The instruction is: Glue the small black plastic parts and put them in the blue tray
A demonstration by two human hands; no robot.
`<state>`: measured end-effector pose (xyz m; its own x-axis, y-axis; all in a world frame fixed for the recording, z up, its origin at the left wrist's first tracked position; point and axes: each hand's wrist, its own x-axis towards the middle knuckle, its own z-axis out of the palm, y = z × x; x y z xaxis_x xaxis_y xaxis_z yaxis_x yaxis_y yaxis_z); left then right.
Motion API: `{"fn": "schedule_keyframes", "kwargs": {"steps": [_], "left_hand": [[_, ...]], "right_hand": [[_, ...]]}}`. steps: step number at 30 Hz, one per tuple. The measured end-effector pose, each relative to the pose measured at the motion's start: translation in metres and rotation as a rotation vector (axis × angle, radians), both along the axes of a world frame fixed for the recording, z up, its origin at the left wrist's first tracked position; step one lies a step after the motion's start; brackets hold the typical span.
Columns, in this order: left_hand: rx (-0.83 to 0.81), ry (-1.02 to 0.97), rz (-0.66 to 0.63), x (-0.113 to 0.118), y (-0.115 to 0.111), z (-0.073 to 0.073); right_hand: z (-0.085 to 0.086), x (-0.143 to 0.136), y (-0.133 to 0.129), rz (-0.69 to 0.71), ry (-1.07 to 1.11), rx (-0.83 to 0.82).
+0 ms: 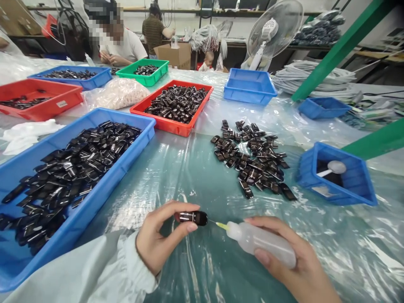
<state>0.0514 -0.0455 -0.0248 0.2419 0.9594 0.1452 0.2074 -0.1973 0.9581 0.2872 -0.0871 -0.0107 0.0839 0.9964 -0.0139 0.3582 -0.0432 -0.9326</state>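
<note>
Between the thumb and fingers of my left hand (167,235) is a small glossy black piece (194,217), lying level above the table. My right hand (284,248) is wrapped round a translucent squeeze bottle (263,242) with a yellow-green tip and a thin needle. The needle points left at the right end of the black piece; whether they touch is too fine to tell. Beyond my hands, a loose pile of similar black pieces (255,158) lies on the plastic-covered table (170,168).
At the left stands a long blue tray (126,162) of black pieces. A red tray (186,128) of pieces is farther back. On the right, a blue bin (344,191) holds a white scoop (336,167), beside a green post (375,139). People sit and stand behind.
</note>
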Motion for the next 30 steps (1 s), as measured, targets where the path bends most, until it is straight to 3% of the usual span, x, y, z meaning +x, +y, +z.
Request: {"fn": "schedule_keyframes", "kwargs": {"steps": [6, 13, 19, 30], "left_hand": [[0.024, 0.049, -0.074, 0.001, -0.003, 0.003], [0.097, 0.029, -0.111, 0.003, -0.006, 0.005], [0.164, -0.017, -0.144, 0.004, -0.007, 0.005], [0.173, -0.017, -0.178, 0.003, -0.009, 0.004]], "right_hand": [[0.001, 0.005, 0.002, 0.150, -0.087, 0.049], [-0.001, 0.010, 0.001, 0.164, -0.041, 0.033], [0.009, 0.002, -0.001, -0.017, 0.086, -0.074], [0.015, 0.002, 0.003, 0.008, 0.043, -0.061]]}}
